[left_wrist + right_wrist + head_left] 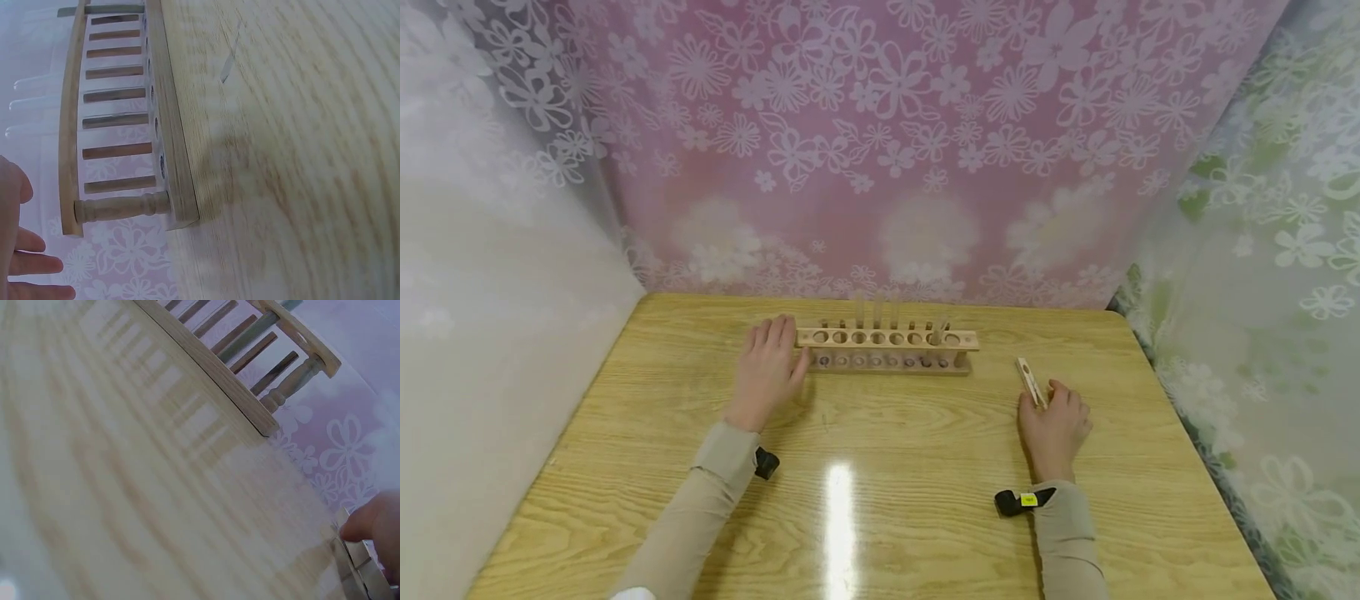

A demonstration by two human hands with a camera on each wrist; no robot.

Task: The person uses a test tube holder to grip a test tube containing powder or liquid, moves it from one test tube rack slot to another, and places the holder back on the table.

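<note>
A wooden test tube rack (pixel 887 339) stands near the back of the table. Several clear test tubes are in it: three upright tubes (pixel 877 310) rise along its back, and one tilted tube (pixel 938 331) sits in a hole near the right end. My left hand (pixel 763 371) is beside the rack's left end, fingers extended; in the left wrist view the fingers (pixel 37 262) show a gap from the wood. To the right of the rack, my right hand (pixel 1055 425) holds a wooden test tube clamp (pixel 1031 383) near the tabletop, with the thumb (pixel 369 522) on it.
The wood-grain table (pixel 910 500) ends at the back against a pink flowered curtain (pixel 880 167). Pale curtains hang at the left (pixel 497 292) and right (pixel 1277 333) sides. A bright light reflection lies on the tabletop in front.
</note>
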